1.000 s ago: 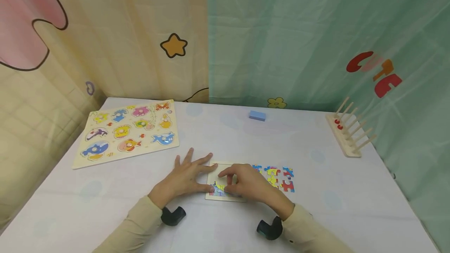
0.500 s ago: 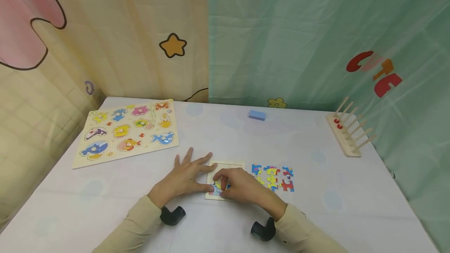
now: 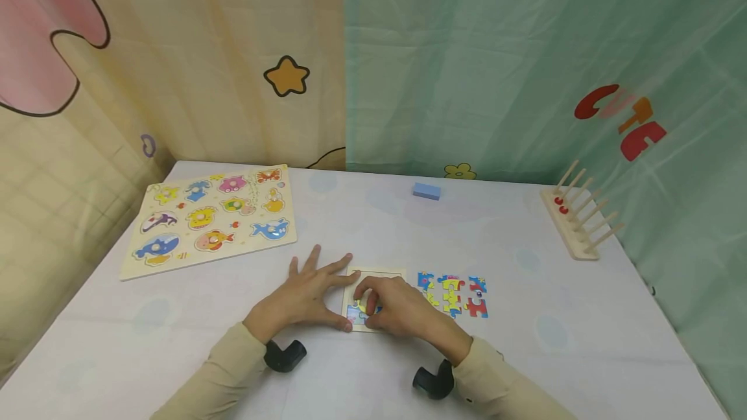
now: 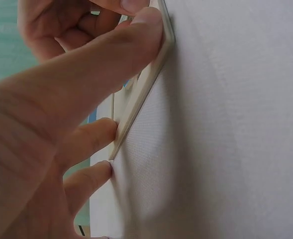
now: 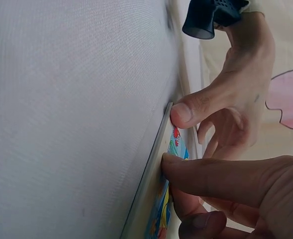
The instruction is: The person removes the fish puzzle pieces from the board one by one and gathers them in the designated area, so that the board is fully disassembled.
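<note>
A small wooden puzzle tray (image 3: 385, 271) lies flat before me, with colourful jigsaw pieces (image 3: 356, 315) fitted along its near side. My left hand (image 3: 303, 297) is spread beside it. Its thumb rests at the tray's near left corner, while other fingertips touch the left edge (image 4: 131, 117). Over the tray my right hand (image 3: 403, 308) is curled, thumb and index finger around a blue-and-yellow puzzle piece (image 3: 371, 308) partly hidden by them. In the right wrist view that thumb (image 5: 178, 169) sits right at the tray's border.
Several loose jigsaw pieces (image 3: 452, 293) lie in columns right of the tray. A large animal knob puzzle board (image 3: 216, 219) is at the back left. A blue block (image 3: 427, 191) stands near the back edge, and a wooden peg stand (image 3: 574, 229) with red beads at the right.
My right hand has shifted left over the tray, uncovering more of the loose pieces. The left thumb has slid slightly toward the tray's near corner.
</note>
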Demonstrator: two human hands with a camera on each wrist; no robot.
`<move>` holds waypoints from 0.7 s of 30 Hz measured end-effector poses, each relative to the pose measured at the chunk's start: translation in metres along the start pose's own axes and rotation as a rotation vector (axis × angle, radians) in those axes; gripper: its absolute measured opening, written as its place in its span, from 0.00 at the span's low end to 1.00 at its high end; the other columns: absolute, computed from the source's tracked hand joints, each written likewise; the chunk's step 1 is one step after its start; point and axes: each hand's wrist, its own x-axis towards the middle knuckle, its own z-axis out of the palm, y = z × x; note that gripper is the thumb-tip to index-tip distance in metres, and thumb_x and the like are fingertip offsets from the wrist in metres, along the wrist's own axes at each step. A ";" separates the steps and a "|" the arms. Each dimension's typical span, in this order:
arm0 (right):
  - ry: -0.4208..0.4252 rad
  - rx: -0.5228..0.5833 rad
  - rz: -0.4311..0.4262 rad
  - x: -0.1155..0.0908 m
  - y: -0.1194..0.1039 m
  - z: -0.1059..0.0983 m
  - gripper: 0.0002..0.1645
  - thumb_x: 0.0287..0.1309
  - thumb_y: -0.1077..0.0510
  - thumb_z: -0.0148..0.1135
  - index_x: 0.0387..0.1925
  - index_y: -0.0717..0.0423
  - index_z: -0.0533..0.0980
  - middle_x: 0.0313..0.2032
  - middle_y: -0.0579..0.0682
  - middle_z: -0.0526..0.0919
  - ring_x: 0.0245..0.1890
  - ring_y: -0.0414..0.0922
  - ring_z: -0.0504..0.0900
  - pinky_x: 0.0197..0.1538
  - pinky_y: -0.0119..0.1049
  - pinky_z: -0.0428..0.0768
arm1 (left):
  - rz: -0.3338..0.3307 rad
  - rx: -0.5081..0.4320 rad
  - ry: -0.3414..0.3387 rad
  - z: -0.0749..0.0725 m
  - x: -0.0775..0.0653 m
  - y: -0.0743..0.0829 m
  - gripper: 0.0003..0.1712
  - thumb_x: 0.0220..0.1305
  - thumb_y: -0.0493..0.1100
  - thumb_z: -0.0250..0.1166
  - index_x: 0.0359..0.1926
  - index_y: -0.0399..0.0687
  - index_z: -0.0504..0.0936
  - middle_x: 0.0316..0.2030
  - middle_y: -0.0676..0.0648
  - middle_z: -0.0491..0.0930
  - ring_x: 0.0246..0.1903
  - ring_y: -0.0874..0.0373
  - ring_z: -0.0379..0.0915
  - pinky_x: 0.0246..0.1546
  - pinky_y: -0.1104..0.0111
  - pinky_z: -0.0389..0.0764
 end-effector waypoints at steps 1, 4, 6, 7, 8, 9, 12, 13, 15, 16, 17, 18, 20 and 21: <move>0.004 0.001 0.005 0.000 -0.001 0.000 0.22 0.46 0.66 0.74 0.45 0.51 0.79 0.26 0.39 0.81 0.27 0.35 0.75 0.32 0.30 0.75 | -0.001 0.000 0.002 0.000 0.000 0.000 0.51 0.38 0.66 0.79 0.66 0.59 0.75 0.74 0.49 0.57 0.71 0.24 0.33 0.58 0.24 0.39; 0.020 -0.002 0.010 -0.001 -0.002 0.000 0.23 0.45 0.66 0.75 0.44 0.49 0.78 0.25 0.39 0.82 0.27 0.35 0.76 0.31 0.30 0.75 | 0.002 0.002 0.008 0.000 0.000 0.000 0.50 0.38 0.66 0.79 0.65 0.59 0.76 0.74 0.49 0.58 0.71 0.24 0.33 0.58 0.23 0.40; 0.035 -0.010 0.000 -0.002 -0.002 0.001 0.23 0.45 0.66 0.75 0.43 0.48 0.78 0.25 0.39 0.81 0.27 0.35 0.76 0.31 0.30 0.74 | -0.001 0.006 0.007 0.001 0.001 0.001 0.50 0.38 0.66 0.79 0.65 0.60 0.76 0.74 0.49 0.58 0.71 0.24 0.33 0.58 0.24 0.40; 0.043 -0.011 -0.007 -0.002 -0.002 0.001 0.23 0.45 0.66 0.76 0.43 0.47 0.78 0.25 0.39 0.81 0.28 0.36 0.76 0.31 0.30 0.74 | -0.001 0.009 0.009 0.001 0.001 0.001 0.50 0.38 0.66 0.79 0.65 0.60 0.76 0.73 0.49 0.59 0.71 0.24 0.34 0.58 0.24 0.40; 0.051 -0.013 -0.016 -0.003 -0.002 0.001 0.23 0.45 0.66 0.76 0.43 0.47 0.78 0.25 0.39 0.81 0.28 0.36 0.75 0.31 0.30 0.74 | 0.000 0.010 0.010 0.001 0.001 0.001 0.50 0.38 0.66 0.79 0.65 0.60 0.76 0.73 0.49 0.59 0.71 0.24 0.34 0.58 0.24 0.40; 0.059 -0.013 -0.027 -0.003 -0.001 0.002 0.23 0.45 0.66 0.76 0.43 0.47 0.78 0.25 0.39 0.80 0.28 0.36 0.75 0.31 0.30 0.74 | 0.000 0.011 0.011 0.002 0.001 0.001 0.49 0.38 0.66 0.79 0.65 0.60 0.77 0.73 0.49 0.59 0.71 0.24 0.34 0.58 0.24 0.40; 0.085 0.012 -0.046 -0.004 0.001 0.003 0.20 0.46 0.63 0.75 0.41 0.45 0.78 0.26 0.39 0.79 0.27 0.36 0.73 0.30 0.30 0.73 | -0.001 0.011 0.012 0.002 0.002 0.000 0.50 0.37 0.67 0.79 0.65 0.60 0.77 0.73 0.49 0.59 0.71 0.24 0.34 0.58 0.23 0.41; 0.095 0.037 -0.055 -0.004 0.001 0.003 0.19 0.47 0.63 0.75 0.40 0.45 0.78 0.27 0.39 0.79 0.26 0.36 0.73 0.29 0.29 0.72 | -0.001 0.009 0.012 0.002 0.002 0.001 0.50 0.37 0.67 0.79 0.65 0.60 0.77 0.73 0.49 0.59 0.71 0.24 0.34 0.58 0.23 0.40; 0.104 0.107 -0.072 -0.004 0.002 0.004 0.14 0.49 0.61 0.74 0.37 0.46 0.79 0.27 0.40 0.80 0.23 0.36 0.73 0.27 0.29 0.72 | -0.001 0.007 0.011 0.002 0.002 0.001 0.50 0.37 0.67 0.79 0.65 0.60 0.77 0.73 0.49 0.59 0.71 0.24 0.34 0.58 0.23 0.40; 0.100 0.154 -0.076 -0.004 0.002 0.005 0.12 0.51 0.61 0.73 0.36 0.46 0.79 0.28 0.40 0.81 0.22 0.36 0.73 0.26 0.28 0.72 | -0.001 0.006 0.011 0.002 0.002 0.000 0.50 0.37 0.68 0.78 0.65 0.60 0.77 0.73 0.49 0.59 0.71 0.24 0.34 0.58 0.23 0.40; 0.095 0.205 -0.081 -0.004 0.002 0.006 0.10 0.52 0.62 0.72 0.35 0.47 0.79 0.28 0.41 0.82 0.20 0.37 0.74 0.24 0.28 0.72 | -0.002 0.003 0.010 0.002 0.002 0.000 0.51 0.37 0.68 0.78 0.65 0.60 0.77 0.74 0.49 0.59 0.71 0.24 0.33 0.58 0.23 0.40; 0.088 0.252 -0.085 -0.004 0.003 0.006 0.09 0.52 0.63 0.72 0.33 0.48 0.80 0.28 0.42 0.84 0.18 0.37 0.74 0.23 0.28 0.73 | -0.002 -0.001 0.007 0.002 0.002 0.000 0.51 0.37 0.68 0.78 0.65 0.60 0.76 0.74 0.49 0.58 0.71 0.24 0.33 0.58 0.23 0.39; 0.079 0.319 -0.078 -0.004 0.003 0.007 0.07 0.53 0.64 0.70 0.32 0.50 0.80 0.27 0.44 0.86 0.15 0.39 0.76 0.20 0.29 0.74 | -0.004 -0.009 0.006 0.002 0.001 0.000 0.51 0.36 0.69 0.78 0.65 0.60 0.76 0.74 0.49 0.58 0.71 0.24 0.32 0.58 0.23 0.38; 0.077 0.339 -0.069 -0.004 0.003 0.008 0.07 0.53 0.65 0.69 0.31 0.50 0.80 0.26 0.45 0.86 0.15 0.40 0.77 0.20 0.29 0.75 | -0.003 -0.011 0.006 0.002 0.001 0.000 0.51 0.36 0.69 0.78 0.65 0.60 0.76 0.74 0.49 0.58 0.71 0.24 0.32 0.58 0.23 0.38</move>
